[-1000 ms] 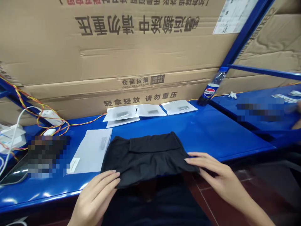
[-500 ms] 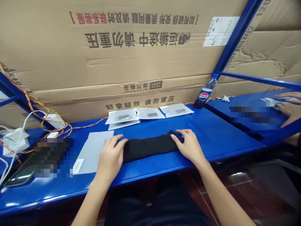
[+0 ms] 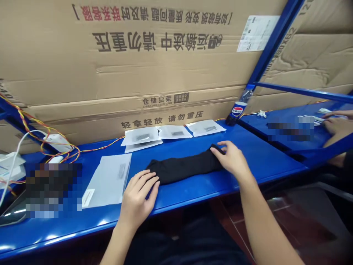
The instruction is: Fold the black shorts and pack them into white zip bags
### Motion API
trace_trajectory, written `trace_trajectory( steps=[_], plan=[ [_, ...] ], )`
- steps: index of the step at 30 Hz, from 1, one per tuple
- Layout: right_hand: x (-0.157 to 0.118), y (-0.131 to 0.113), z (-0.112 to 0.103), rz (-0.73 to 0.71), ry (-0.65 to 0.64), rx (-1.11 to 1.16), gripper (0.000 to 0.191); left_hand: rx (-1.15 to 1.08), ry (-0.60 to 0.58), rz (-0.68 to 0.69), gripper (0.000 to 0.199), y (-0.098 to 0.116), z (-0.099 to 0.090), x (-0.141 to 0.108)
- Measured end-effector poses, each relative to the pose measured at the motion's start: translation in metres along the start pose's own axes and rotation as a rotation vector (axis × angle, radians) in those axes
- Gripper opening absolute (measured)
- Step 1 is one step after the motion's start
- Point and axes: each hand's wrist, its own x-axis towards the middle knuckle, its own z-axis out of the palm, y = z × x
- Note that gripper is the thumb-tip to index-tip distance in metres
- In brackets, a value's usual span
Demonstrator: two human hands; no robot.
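A long folded strip of black cloth (image 3: 187,167) lies flat across the blue shelf in front of me. My right hand (image 3: 231,158) pinches its right end between thumb and fingers. At the other end, my left hand (image 3: 140,193) has its fingers stretched out, with the fingertips by the cloth's lower left corner and the thumb apart from them. Left of the cloth lies a stack of frosted plastic bags (image 3: 109,180) with a small white label at its lower corner.
Several white packets (image 3: 176,132) line the back of the blue shelf (image 3: 264,158), by the cardboard wall (image 3: 165,73). A cola bottle (image 3: 238,108) leans at the back right. A white power strip (image 3: 58,142) and tangled wires sit left. Another person's hand (image 3: 339,123) is at far right.
The cloth's right end has moved right and away with my right hand. My left hand has come off the top of the left end, uncovering it, and moved lower and nearer me.
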Motion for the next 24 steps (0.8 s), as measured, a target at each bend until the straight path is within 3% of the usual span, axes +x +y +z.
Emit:
trace_trajectory(
  steps=[3,5,6,9,11,14,16,20,24],
  plan=[
    [-0.005,-0.022,-0.01,-0.069,0.174,-0.062,0.035,-0.046,0.005,-0.007,0.018,0.002,0.0,0.001],
    [-0.025,-0.046,-0.004,-0.147,0.204,-0.063,0.032,-0.065,0.001,-0.02,0.016,0.002,0.001,0.002],
    [-0.038,-0.058,0.002,-0.198,0.182,-0.05,0.031,-0.07,-0.001,-0.027,0.016,0.002,0.001,0.002],
    [-0.079,-0.082,0.027,-0.393,-0.046,0.053,0.027,-0.072,-0.011,-0.049,0.014,0.002,0.0,0.001],
    [-0.096,-0.085,0.037,-0.423,-0.071,0.128,0.026,-0.073,-0.011,-0.059,0.013,0.002,0.0,0.0],
    [-0.099,-0.072,0.04,-0.288,0.183,0.115,0.033,-0.086,-0.006,-0.051,0.011,0.002,-0.001,0.001],
    [-0.092,-0.06,0.037,-0.189,0.255,-0.005,0.038,-0.096,-0.003,-0.041,0.011,0.002,0.0,0.001],
    [-0.079,-0.045,0.032,-0.097,0.048,-0.206,0.043,-0.108,0.013,-0.039,0.011,0.002,0.001,0.003],
    [-0.069,-0.043,0.021,0.055,-0.089,-0.031,0.032,-0.117,0.05,-0.044,0.012,0.002,0.001,0.002]
  ],
)
